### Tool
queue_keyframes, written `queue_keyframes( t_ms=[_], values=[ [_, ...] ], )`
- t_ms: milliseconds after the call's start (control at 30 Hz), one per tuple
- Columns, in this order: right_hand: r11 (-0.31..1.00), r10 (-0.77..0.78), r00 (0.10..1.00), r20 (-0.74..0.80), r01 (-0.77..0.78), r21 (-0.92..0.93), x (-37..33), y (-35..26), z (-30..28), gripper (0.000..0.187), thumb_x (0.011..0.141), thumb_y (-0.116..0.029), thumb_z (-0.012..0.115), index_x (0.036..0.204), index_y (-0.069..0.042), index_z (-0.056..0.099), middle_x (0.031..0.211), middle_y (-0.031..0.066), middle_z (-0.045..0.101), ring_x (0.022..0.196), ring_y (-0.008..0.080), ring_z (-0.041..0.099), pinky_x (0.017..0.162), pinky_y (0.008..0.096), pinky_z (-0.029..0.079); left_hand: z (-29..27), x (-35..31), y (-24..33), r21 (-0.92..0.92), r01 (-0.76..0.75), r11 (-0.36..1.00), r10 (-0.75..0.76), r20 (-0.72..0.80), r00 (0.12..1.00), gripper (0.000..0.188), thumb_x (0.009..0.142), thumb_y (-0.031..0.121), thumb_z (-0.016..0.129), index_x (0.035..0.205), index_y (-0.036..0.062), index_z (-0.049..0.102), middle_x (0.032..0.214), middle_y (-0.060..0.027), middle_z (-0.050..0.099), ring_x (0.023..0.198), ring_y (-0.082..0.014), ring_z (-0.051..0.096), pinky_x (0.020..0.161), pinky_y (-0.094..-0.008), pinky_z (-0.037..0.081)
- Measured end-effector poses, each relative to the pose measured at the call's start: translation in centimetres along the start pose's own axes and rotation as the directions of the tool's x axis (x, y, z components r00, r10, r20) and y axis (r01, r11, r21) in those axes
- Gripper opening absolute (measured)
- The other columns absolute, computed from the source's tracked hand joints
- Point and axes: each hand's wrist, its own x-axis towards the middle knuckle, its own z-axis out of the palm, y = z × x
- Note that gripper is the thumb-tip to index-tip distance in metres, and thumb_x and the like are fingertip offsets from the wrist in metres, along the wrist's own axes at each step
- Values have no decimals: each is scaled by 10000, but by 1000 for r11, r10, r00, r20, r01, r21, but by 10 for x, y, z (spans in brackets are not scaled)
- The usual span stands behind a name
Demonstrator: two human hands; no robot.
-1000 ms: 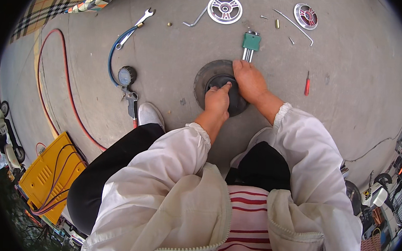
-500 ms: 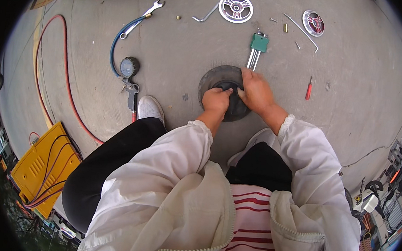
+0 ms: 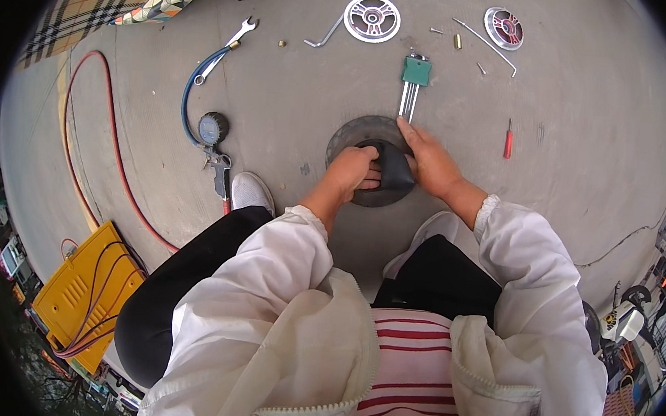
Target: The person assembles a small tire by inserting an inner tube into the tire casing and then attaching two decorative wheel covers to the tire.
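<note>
A small black tyre (image 3: 341,140) lies flat on the concrete between my feet. Out of its middle bulges a smooth black rubber inner tube (image 3: 397,171), pulled up in a fold. My left hand (image 3: 350,170) is closed on the left side of this fold, its fingers curled round the rubber. At the tyre's right side, my right hand (image 3: 435,164) grips the edge, index finger stretched along the top; its other fingertips are partly hidden behind the tube. Just beyond the tyre lies a hex key set in a green holder (image 3: 416,71).
Wheel rim halves (image 3: 372,19) (image 3: 503,28) lie far off, with bent rods, bolts and brass pieces. A red screwdriver (image 3: 508,142) is at right. On the left are a wrench (image 3: 224,52), an inflator gauge (image 3: 213,128), a red hose (image 3: 112,132) and a yellow panel (image 3: 80,290).
My left hand has drawn the inner tube up into a larger fold above the tyre. The right hand has shifted slightly right and down along the tyre's edge. The whole view has shifted slightly.
</note>
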Motion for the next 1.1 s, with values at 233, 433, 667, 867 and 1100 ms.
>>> queue_keyframes(
  t_ms=[233,433,667,867,1100],
  values=[
    [996,60,997,56,-63,66,4,-1,-10,662,822,-42,657,1440,-93,423,1161,200,552,1082,394,541,947,426,454,-31,-23,61,956,-235,175,457,133,880,653,747,272,771,1278,-19,528,1200,-209,586,1119,-369,588,934,-416,502],
    [991,8,998,-56,-1,137,0,2,-5,644,820,-55,672,1422,-115,451,1165,196,553,1085,392,537,965,432,443,-4,-4,48,977,-215,-1,481,189,856,763,688,216,805,1346,65,448,1262,-186,543,1176,-368,544,969,-427,484],
    [983,-23,993,-113,43,177,-1,15,2,594,833,-76,671,1392,-86,474,1155,196,560,1100,382,530,982,428,431,10,2,57,958,-207,-197,418,273,866,768,646,198,807,1312,77,444,1227,-180,559,1132,-374,568,923,-437,508],
    [841,389,919,-66,-324,434,-33,-15,-28,392,886,-179,640,1226,-1,560,1112,200,589,992,318,605,893,385,484,-6,-2,72,989,-142,50,451,105,886,778,660,216,818,1311,12,444,1189,-178,608,1050,-341,635,900,-395,514],
    [577,370,929,11,-239,781,-26,-84,-17,334,911,-248,629,1086,37,625,985,166,645,881,245,650,817,352,509,-6,-21,116,311,-487,816,474,120,872,618,749,128,781,1227,-66,440,1075,-147,624,947,-208,635,818,-316,517]
  ],
)
